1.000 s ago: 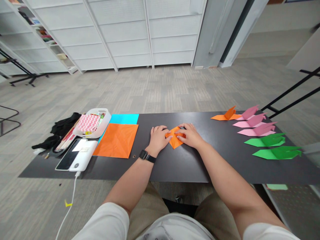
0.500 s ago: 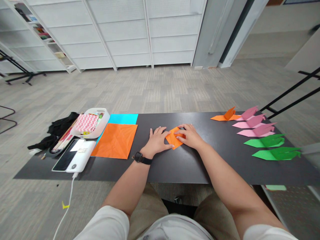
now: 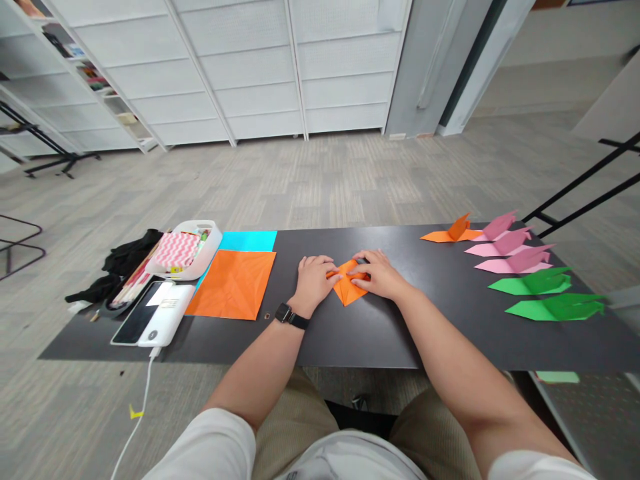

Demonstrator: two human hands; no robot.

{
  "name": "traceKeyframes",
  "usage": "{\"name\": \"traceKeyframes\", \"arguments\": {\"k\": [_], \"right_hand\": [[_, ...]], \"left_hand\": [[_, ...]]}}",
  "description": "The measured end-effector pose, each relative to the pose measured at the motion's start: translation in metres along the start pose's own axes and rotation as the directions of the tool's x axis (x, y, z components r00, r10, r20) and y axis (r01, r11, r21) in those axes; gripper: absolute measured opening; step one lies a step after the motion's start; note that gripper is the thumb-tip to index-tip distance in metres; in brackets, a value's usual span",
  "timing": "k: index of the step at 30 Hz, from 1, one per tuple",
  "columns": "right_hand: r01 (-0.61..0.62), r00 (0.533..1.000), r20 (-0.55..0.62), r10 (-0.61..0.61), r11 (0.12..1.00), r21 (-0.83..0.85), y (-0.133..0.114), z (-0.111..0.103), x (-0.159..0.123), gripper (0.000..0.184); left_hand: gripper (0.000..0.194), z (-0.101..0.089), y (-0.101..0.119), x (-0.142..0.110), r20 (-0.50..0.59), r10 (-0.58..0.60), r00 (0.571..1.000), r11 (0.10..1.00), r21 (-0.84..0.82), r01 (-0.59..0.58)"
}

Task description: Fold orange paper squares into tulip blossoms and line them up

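Note:
A small piece of folded orange origami paper (image 3: 346,292) lies on the dark table between my hands, one corner pointing toward me. My left hand (image 3: 314,283) grips its left side, with fingers and thumb drawn together at the edge. On the opposite side, my right hand (image 3: 383,275) has its fingers curled onto the paper's right half and covers part of it. Creases run across the visible face. Left of my hands is a flat, creased orange sheet (image 3: 235,285), partly over a cyan sheet (image 3: 250,241).
Folded paper birds line the table's right side: one orange (image 3: 457,231), several pink (image 3: 510,243) and two green (image 3: 555,307). At the left are a white basket (image 3: 213,243), a white power bank (image 3: 167,315) with a cable, a phone (image 3: 137,317) and black cloth (image 3: 133,252).
My left hand's fingers have drawn in from spread to a grip on the paper's left edge. The folded paper has shifted slightly toward me. My right hand stays on it.

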State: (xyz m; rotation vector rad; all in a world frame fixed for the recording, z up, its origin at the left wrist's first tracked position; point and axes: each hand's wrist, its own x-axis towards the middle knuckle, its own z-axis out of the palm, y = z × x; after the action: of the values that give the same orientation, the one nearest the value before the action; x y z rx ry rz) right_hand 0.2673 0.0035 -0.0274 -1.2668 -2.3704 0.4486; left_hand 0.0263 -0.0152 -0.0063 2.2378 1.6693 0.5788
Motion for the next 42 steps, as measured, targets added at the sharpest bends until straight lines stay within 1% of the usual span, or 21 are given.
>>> {"name": "traceKeyframes", "arguments": {"k": [8,12,15,17,20,23,28,32,37,42], "right_hand": [[-0.002,1.000,0.009,0.002,1.000,0.003,0.005,0.002,0.000,0.025],[0.041,0.999,0.019,-0.041,0.999,0.003,0.003,0.001,0.000,0.025],[0.056,0.998,0.021,-0.056,0.998,0.010,0.001,0.000,0.000,0.026],[0.031,0.999,0.005,-0.031,0.999,0.017,0.001,0.000,0.001,0.031],[-0.056,0.997,-0.059,0.056,0.998,-0.001,0.004,0.001,0.001,0.037],[-0.126,0.985,-0.121,0.120,0.991,-0.043,0.008,0.005,0.002,0.032],[-0.124,0.983,-0.143,0.117,0.991,-0.042,0.010,0.012,0.003,0.023],[-0.128,0.983,-0.131,0.128,0.992,0.008,0.005,0.009,0.005,0.023],[-0.101,0.990,-0.089,0.105,0.994,0.052,0.001,0.005,0.006,0.023],[-0.084,0.992,-0.085,0.089,0.994,0.063,0.001,0.006,0.005,0.017]], "left_hand": [[0.020,-0.005,0.002,-0.004,-0.020,0.001,1.000,1.000,0.031,0.000],[0.023,-0.002,0.000,-0.004,-0.051,0.034,0.998,0.999,0.019,-0.033],[0.021,0.003,-0.003,-0.001,-0.030,0.055,0.998,0.998,0.027,-0.054],[0.020,0.005,-0.005,0.000,-0.012,0.061,0.998,0.998,0.030,-0.061],[0.021,0.007,-0.006,0.001,-0.012,0.051,0.999,0.999,0.017,-0.051],[0.021,0.008,-0.005,0.002,-0.010,0.034,0.999,0.999,-0.006,-0.034],[0.021,0.008,-0.004,0.003,0.000,0.014,1.000,0.999,-0.029,-0.014],[0.020,0.008,-0.003,0.003,-0.011,0.023,1.000,0.999,-0.046,-0.023],[0.028,0.006,-0.001,0.002,-0.012,0.019,1.000,0.999,-0.049,-0.020],[0.013,0.007,0.000,0.002,-0.016,0.023,1.000,0.999,-0.029,-0.023]]}}
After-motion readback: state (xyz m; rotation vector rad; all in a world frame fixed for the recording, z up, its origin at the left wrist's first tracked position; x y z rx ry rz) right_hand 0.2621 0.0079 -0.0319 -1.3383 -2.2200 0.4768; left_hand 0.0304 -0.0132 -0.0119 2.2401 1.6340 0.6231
